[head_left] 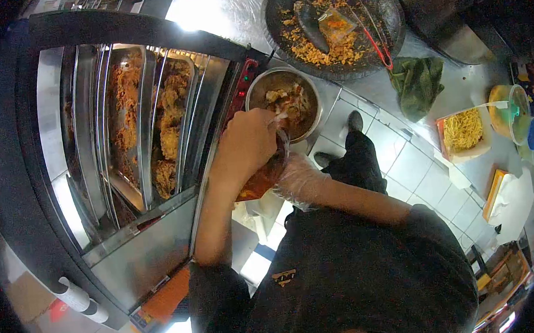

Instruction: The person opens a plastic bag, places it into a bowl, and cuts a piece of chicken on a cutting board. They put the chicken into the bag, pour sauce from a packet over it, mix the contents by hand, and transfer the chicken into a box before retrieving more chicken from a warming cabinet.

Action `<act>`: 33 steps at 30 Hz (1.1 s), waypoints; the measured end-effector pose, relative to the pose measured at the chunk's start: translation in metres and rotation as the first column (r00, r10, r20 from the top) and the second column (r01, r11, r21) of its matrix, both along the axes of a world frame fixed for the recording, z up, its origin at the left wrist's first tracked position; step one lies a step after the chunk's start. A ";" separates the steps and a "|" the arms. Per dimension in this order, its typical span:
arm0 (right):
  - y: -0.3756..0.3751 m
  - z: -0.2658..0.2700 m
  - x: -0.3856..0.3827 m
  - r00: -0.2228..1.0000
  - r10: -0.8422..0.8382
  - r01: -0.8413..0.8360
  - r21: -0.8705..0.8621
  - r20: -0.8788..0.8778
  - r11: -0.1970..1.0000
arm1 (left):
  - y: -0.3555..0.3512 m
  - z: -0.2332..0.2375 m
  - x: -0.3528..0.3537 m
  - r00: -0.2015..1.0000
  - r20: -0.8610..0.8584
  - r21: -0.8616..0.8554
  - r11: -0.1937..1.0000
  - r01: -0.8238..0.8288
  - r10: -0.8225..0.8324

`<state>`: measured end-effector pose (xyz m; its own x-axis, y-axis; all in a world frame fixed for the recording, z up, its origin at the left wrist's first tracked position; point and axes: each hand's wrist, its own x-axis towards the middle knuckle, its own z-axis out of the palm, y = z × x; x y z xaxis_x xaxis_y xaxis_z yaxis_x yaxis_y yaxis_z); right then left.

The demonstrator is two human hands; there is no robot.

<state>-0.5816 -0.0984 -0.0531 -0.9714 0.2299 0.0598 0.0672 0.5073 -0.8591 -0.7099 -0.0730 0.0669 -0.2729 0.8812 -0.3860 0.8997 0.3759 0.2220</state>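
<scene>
On the left, a glass-fronted cabinet with a dark frame (84,26) holds metal trays (144,132) of browned, crusty food (169,121); a strip of red and green lights (246,84) runs along its edge. At the top, a dark, wide mortar (273,27) holds orange crumbs (341,57), a pestle (311,27), a clear packet (336,24) and a red-handled utensil (377,48); just beside it lies a crumpled green cloth (416,85) on the steel counter (457,91); farther right stand an open box (480,148) of yellow noodles (462,128) and a round tub (520,115); pale tiles (395,136) cover the floor.
</scene>
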 end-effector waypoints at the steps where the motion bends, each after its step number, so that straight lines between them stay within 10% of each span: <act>1: 0.000 -0.002 -0.004 1.000 0.004 -0.004 0.001 0.001 1.000 | -0.001 -0.001 -0.003 1.000 0.001 0.001 1.000 -0.004 0.004; 6: 0.000 -0.013 -0.039 0.910 -0.194 0.208 -0.002 -0.367 0.978 | -0.004 0.005 -0.025 0.999 -0.047 0.041 0.999 -0.007 0.009; 16: 0.019 -0.011 -0.052 0.980 -0.111 0.111 -0.011 -0.163 0.994 | -0.001 0.007 -0.039 0.998 -0.012 0.138 0.988 -0.065 0.068; 33: -0.008 -0.032 -0.048 0.904 -0.148 0.223 0.147 -0.401 0.964 | -0.017 -0.003 -0.032 0.995 -0.058 0.068 0.994 -0.083 0.087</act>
